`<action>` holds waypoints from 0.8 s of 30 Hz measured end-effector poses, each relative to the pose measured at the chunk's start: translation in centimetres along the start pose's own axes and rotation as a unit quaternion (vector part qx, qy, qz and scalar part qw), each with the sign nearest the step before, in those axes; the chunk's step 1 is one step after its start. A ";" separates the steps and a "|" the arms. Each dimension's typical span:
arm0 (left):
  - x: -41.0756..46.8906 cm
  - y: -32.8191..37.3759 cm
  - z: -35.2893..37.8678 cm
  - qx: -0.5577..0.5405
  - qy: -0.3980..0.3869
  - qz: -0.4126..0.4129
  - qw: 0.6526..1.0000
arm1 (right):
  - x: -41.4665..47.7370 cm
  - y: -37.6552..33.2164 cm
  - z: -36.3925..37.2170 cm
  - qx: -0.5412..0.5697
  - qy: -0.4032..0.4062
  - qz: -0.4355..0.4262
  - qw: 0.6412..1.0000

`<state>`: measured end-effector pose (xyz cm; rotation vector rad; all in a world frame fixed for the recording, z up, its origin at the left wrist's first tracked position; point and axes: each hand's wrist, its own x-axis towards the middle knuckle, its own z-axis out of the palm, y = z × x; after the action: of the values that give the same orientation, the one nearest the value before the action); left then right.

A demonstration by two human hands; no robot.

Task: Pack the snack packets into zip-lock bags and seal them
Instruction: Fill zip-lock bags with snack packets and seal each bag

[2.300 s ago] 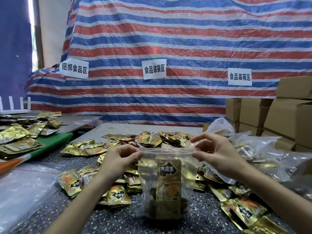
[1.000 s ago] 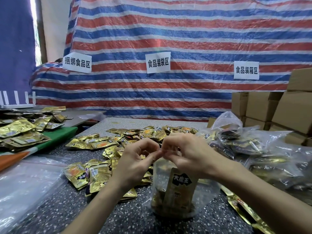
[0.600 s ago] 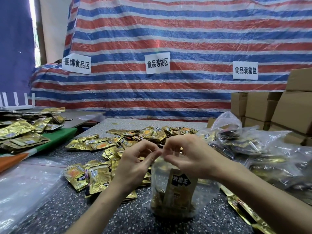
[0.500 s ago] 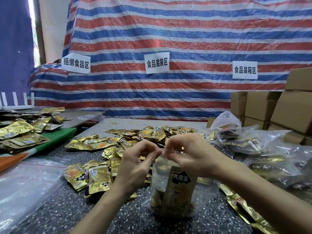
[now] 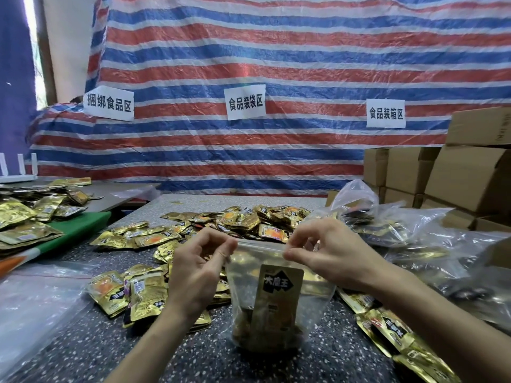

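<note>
A clear zip-lock bag [image 5: 276, 305] stands upright on the speckled table [image 5: 83, 346], with gold snack packets inside it. My left hand [image 5: 193, 275] pinches the left end of its top strip. My right hand [image 5: 329, 252] pinches the strip further right. The strip stretches straight between the two hands. Loose gold snack packets [image 5: 235, 219] lie in a heap behind the bag, and more snack packets [image 5: 130, 294] lie to its left.
Filled clear bags [image 5: 387, 228] pile up at the right, in front of stacked cardboard boxes [image 5: 456, 178]. Empty zip-lock bags [image 5: 30, 297] lie at the left. A side table [image 5: 77, 225] with a green edge holds more gold packets. A striped tarp [image 5: 276, 64] with paper signs hangs behind.
My hands met at the middle of the bag's top about a second ago. They have since slid apart along the strip, left hand to the left and right hand to the right.
</note>
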<state>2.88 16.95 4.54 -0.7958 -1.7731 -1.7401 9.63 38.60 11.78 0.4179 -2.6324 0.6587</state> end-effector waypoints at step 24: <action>0.6 -0.6 -0.3 0.017 -0.004 -0.018 1.000 | -4.0 5.1 -2.1 0.071 -0.001 0.030 0.997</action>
<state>1.99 16.66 4.56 -0.7625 -1.8291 -1.7273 11.86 44.73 9.76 0.3805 -2.6180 0.8684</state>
